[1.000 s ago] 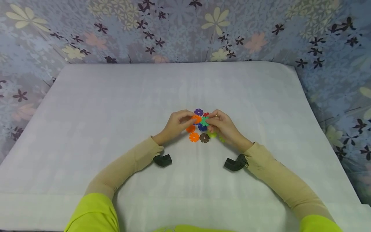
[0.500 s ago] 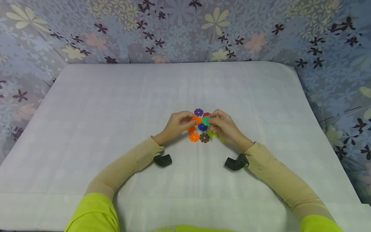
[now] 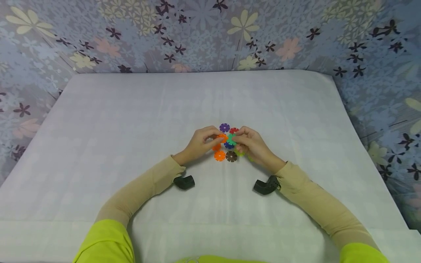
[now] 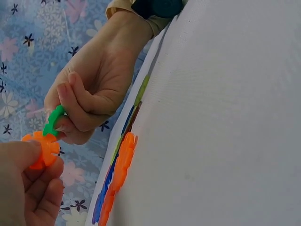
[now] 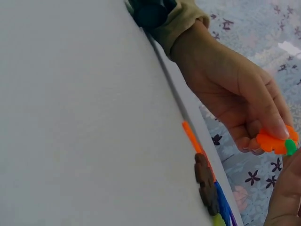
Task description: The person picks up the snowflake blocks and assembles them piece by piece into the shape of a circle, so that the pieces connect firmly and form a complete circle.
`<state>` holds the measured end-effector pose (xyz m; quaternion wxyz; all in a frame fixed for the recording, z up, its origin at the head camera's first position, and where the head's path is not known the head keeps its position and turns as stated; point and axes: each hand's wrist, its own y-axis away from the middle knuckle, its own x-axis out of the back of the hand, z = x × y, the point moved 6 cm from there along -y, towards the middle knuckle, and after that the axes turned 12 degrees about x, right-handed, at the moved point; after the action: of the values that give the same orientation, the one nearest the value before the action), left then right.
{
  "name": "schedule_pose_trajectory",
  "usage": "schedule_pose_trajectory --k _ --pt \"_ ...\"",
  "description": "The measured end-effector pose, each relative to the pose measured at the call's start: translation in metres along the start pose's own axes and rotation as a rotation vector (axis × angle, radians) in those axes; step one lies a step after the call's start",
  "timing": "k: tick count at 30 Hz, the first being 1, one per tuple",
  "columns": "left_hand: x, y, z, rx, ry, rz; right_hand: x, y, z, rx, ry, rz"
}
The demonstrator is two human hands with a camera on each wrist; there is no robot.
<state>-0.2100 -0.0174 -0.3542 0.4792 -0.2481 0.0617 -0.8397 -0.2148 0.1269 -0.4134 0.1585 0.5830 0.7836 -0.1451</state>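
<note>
My left hand point(image 3: 199, 141) pinches an orange notched plastic disc point(image 4: 48, 149) between thumb and fingers. Opposite it, my right hand point(image 3: 258, 146) pinches a green notched disc point(image 4: 54, 119). Both discs are held up off the table, and their edges meet in the wrist views; whether the notches interlock cannot be made out. Under the hands lie more such discs: a purple one point(image 3: 224, 128), a red one point(image 3: 234, 130), a dark blue one point(image 3: 228, 145), a brown one point(image 3: 231, 156) and an orange one point(image 3: 219, 156). Fingers partly cover a yellow-green disc point(image 3: 239, 152).
A white cloth covers the table point(image 3: 131, 109). Dark curved wrist mounts point(image 3: 184, 182) stick out below both sleeve cuffs. Flower-patterned fabric point(image 3: 197, 36) rises behind the table and along its sides.
Half a second ago a small gap stood between the green and orange discs. The right hand has since brought the green disc left against the orange one, turning it slightly.
</note>
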Motion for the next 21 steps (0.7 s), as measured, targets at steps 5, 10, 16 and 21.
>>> schedule_pose_trajectory --k 5,10,16,21 --pt "-0.001 0.003 0.004 -0.029 -0.020 0.030 -0.003 0.002 -0.001 -0.012 -0.040 -0.019" --pt "-0.003 0.007 0.010 -0.081 -0.040 0.083 -0.005 0.000 -0.002 0.017 0.078 -0.078" --pt "-0.005 0.005 0.012 -0.084 -0.026 0.099 0.002 -0.001 -0.021 0.166 0.542 -0.171" --pt "0.003 0.005 -0.003 0.065 0.076 0.079 0.006 0.005 -0.040 0.168 0.972 -0.353"
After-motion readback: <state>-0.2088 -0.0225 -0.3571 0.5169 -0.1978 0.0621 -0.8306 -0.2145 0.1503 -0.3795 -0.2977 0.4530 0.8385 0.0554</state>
